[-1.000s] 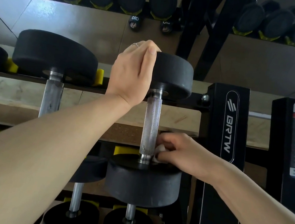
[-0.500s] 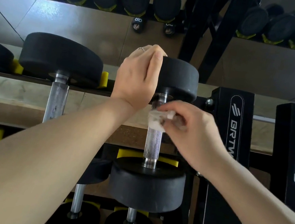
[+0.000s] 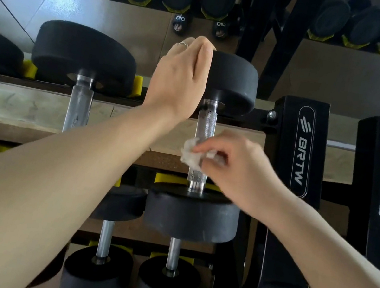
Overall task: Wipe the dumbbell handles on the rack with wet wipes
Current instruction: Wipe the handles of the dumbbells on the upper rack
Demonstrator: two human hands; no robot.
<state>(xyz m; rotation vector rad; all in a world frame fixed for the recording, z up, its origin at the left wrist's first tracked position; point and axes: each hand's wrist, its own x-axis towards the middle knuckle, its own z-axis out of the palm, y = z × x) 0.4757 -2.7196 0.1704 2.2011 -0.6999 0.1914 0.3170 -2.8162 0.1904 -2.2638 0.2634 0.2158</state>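
Note:
A black dumbbell lies on the rack with its knurled steel handle (image 3: 205,126) running toward me between a far head (image 3: 235,83) and a near head (image 3: 191,216). My left hand (image 3: 182,79) grips the far head from the left, fingers curled over its top. My right hand (image 3: 232,169) pinches a crumpled white wet wipe (image 3: 190,155) against the middle of the handle.
A second dumbbell (image 3: 85,56) lies to the left on the same tier, with smaller ones (image 3: 97,274) on the tier below. A black rack upright marked BRTW (image 3: 302,151) stands just right of my right hand. A mirror behind reflects more dumbbells.
My right hand went with the wipe from the bottom of the handle up to its top, and has now slid back down to the middle. My left hand has kept its hold.

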